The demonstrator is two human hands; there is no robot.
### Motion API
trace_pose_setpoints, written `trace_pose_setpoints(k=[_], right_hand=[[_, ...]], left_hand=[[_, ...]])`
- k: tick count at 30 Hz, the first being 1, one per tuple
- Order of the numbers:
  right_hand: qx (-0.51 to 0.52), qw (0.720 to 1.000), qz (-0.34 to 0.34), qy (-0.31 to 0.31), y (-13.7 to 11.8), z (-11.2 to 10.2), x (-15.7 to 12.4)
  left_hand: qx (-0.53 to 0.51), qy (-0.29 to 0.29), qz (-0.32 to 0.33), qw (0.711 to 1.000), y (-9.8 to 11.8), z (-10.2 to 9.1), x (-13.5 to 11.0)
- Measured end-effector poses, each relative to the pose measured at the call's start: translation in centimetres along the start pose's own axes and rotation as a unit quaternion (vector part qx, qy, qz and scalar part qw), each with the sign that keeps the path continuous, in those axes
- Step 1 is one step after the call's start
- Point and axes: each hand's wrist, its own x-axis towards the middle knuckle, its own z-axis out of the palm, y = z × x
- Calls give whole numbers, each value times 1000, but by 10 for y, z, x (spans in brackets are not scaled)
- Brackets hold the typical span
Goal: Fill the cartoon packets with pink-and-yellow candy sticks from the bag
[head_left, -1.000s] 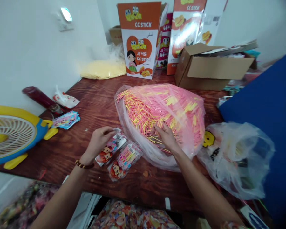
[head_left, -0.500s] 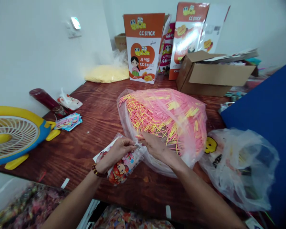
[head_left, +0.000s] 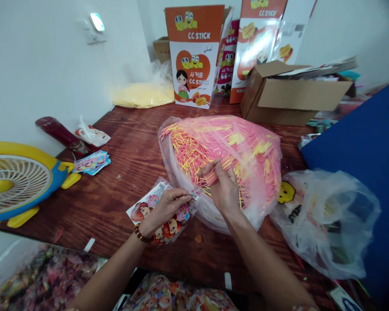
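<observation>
A big clear plastic bag (head_left: 246, 147) full of thin pink and yellow sticks lies on the wooden table (head_left: 126, 151). My right hand (head_left: 223, 188) reaches into its open mouth, fingers curled around a bunch of the sticks. My left hand (head_left: 167, 205) pinches the top edge of a small printed packet (head_left: 181, 214) with a cartoon girl on it, just left of the bag's mouth. A second such packet (head_left: 142, 209) lies under it on the table.
A yellow and blue fan (head_left: 16, 181) stands at the left edge. Several packets (head_left: 92, 162) and a dark red tube (head_left: 60, 134) lie near the wall. CC STICK cartons (head_left: 194, 56), a brown cardboard box (head_left: 291, 93) and a clear bag (head_left: 324, 220) sit behind and right.
My right hand has moved from the packet's opening back into the stick bag and closed on sticks. My left hand keeps its hold on the packet.
</observation>
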Motion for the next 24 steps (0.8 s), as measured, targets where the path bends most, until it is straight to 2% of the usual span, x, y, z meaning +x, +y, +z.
trace_pose_setpoints(k=[3,6,11,17,21,24], right_hand=[[12,1000,-9,2,5,10,-3],[14,999,6,-30,9,13,-7],[-60,994,64,-68,10,3,-18],[-146,972,88,-161,5,-10,-19],[-199,963,39,-176,-2,-17,-16],[-304,925,-18,-225,-6,-23,-12]], left_hand=[[-11,0,-5,1000,2,4,2],[-35,14,-8,999,4,6,3],[-57,40,-7,998,3,7,3],[-116,39,-28,992,-3,8,6],[-142,54,-33,988,-2,10,10],[-157,65,-26,985,-2,13,15]])
